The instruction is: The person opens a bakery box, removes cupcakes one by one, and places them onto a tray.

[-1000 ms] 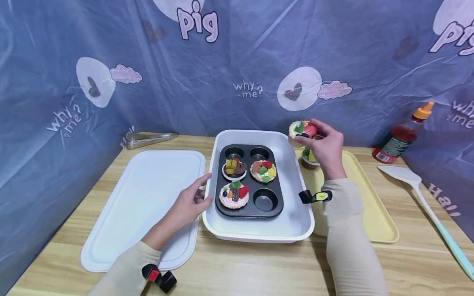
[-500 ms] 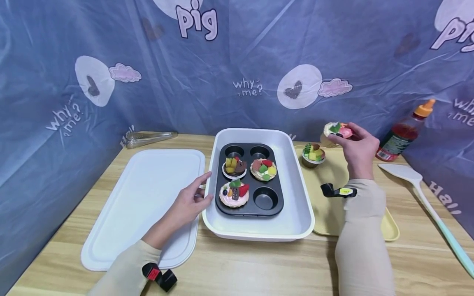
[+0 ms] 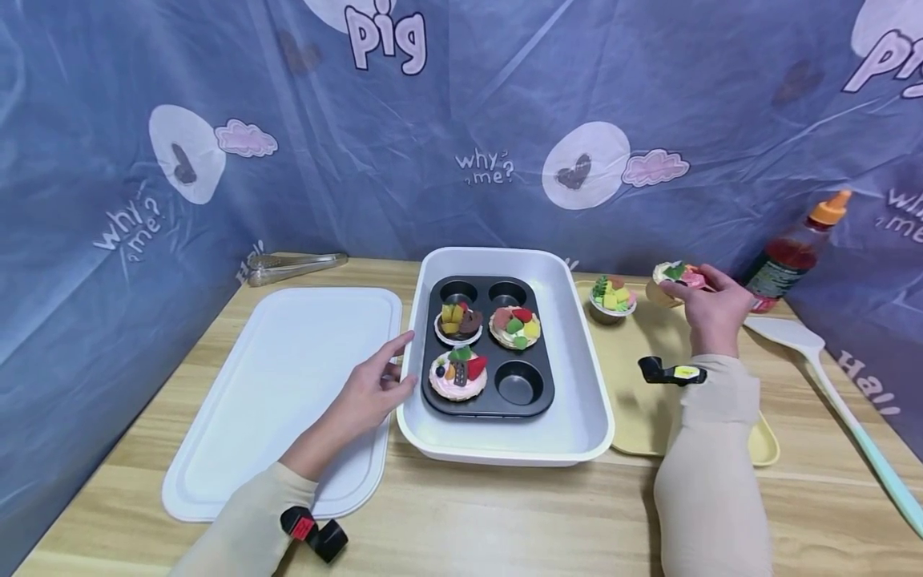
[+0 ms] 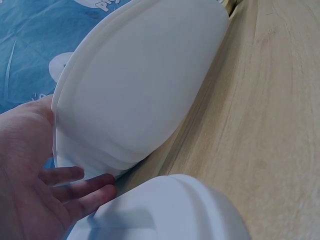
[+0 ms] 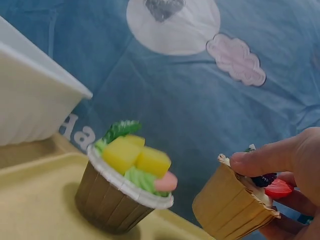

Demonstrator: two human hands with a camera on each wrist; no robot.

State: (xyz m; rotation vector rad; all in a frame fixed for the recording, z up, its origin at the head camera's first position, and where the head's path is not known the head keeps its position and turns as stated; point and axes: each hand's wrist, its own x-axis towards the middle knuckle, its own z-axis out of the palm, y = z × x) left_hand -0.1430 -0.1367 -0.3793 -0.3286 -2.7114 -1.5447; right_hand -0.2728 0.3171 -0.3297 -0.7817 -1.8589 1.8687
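My right hand [image 3: 721,312] pinches a cupcake [image 3: 662,292] by its top edge, thumb on one side and fingers on the other. The cupcake has a light brown paper cup, cream, a strawberry and dark berries, and is close over the far end of the yellow tray [image 3: 642,409]. Left of it stands another cupcake [image 5: 120,190] with yellow cubes in a dark cup. My left hand [image 3: 368,393] touches the left side of a white tub [image 3: 497,442], fingers loosely extended. Inside the tub, a black muffin tin [image 3: 497,409] holds three decorated cupcakes [image 3: 457,377].
A flat white tray [image 3: 288,377] lies left of the tub, with metal tongs [image 3: 299,267] behind it. At the right are a red sauce bottle [image 3: 786,260] with an orange cap and a long spatula [image 3: 851,409]. Blue printed cloth [image 3: 461,120] walls the table.
My right hand has carried its cupcake rightward from beside the tub, then lowered it towards the yellow tray, right of the other cupcake. My left hand has stayed at the tub.
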